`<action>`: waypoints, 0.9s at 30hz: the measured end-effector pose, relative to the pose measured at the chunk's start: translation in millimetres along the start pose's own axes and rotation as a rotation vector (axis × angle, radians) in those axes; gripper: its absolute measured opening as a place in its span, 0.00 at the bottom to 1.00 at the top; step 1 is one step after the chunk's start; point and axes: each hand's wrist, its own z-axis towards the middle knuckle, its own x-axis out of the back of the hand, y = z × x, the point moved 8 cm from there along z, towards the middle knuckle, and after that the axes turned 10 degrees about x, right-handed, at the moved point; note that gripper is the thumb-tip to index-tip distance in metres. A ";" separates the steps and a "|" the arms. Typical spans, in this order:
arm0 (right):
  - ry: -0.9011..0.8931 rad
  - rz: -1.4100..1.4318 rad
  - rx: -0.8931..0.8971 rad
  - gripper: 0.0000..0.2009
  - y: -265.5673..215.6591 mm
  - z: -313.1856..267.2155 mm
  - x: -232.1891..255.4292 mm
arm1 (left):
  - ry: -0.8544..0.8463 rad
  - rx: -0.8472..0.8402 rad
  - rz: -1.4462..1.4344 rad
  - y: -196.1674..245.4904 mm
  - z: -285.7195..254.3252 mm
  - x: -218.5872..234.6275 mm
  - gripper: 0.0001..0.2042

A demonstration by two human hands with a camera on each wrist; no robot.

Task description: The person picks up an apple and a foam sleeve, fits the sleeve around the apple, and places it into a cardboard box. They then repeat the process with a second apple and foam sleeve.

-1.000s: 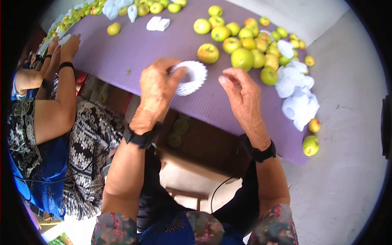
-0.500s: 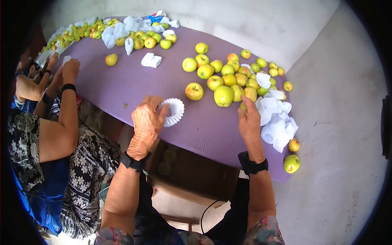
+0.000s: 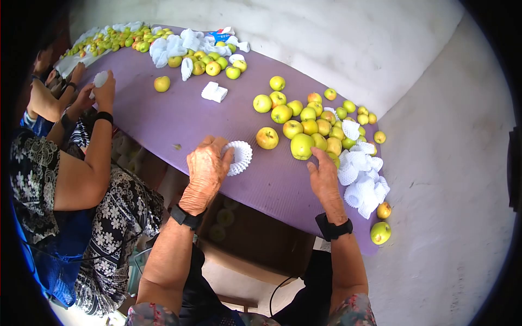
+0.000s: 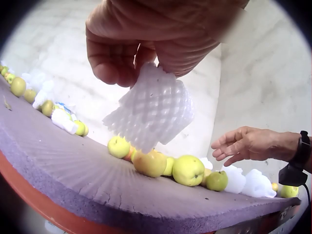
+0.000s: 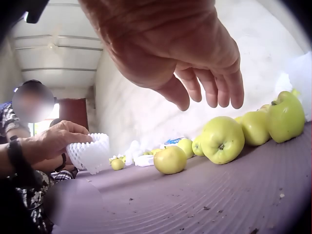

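Note:
My left hand (image 3: pixel 207 167) pinches a white foam net sleeve (image 3: pixel 238 158) by its edge, above the purple table mat (image 3: pixel 255 195). In the left wrist view the sleeve (image 4: pixel 153 108) hangs below the thumb and fingers, its ribbed mesh spread into a ring. My right hand (image 3: pixel 324 176) is over the near side of the apple pile, holding nothing. In the right wrist view its loosely bent fingers (image 5: pixel 209 87) hover just above a large green apple (image 5: pixel 223 140). A yellowish apple (image 3: pixel 267 138) with a reddish patch sits apart, between the two hands.
Crumpled foam sleeves (image 3: pixel 363 185) lie right of the pile, with two apples (image 3: pixel 380 233) by the mat's right edge. A folded sleeve (image 3: pixel 214 92) and a lone apple (image 3: pixel 162 83) lie further left. Another person (image 3: pixel 76 168) works at the left. A cardboard box (image 3: pixel 255 239) stands under the table.
My right hand has moved over to the large green apple at the pile's near edge. The left hand keeps its hold on the foam sleeve. The head view has shifted.

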 end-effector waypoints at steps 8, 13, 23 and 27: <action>0.023 -0.116 0.019 0.20 2.3 8.4 14.8 | 0.041 -0.073 -0.068 -3.8 -1.9 10.8 0.09; 0.010 -0.197 -0.023 0.19 26.2 8.6 7.2 | -0.024 -0.084 -0.031 -4.2 -6.7 10.3 0.08; -0.015 -0.062 0.181 0.16 -53.0 41.1 -21.5 | -0.005 -0.081 -0.066 -5.0 -2.1 15.6 0.08; -0.007 0.028 0.221 0.13 -61.4 68.1 -41.9 | -0.015 -0.068 -0.050 -2.8 -2.7 13.2 0.09</action>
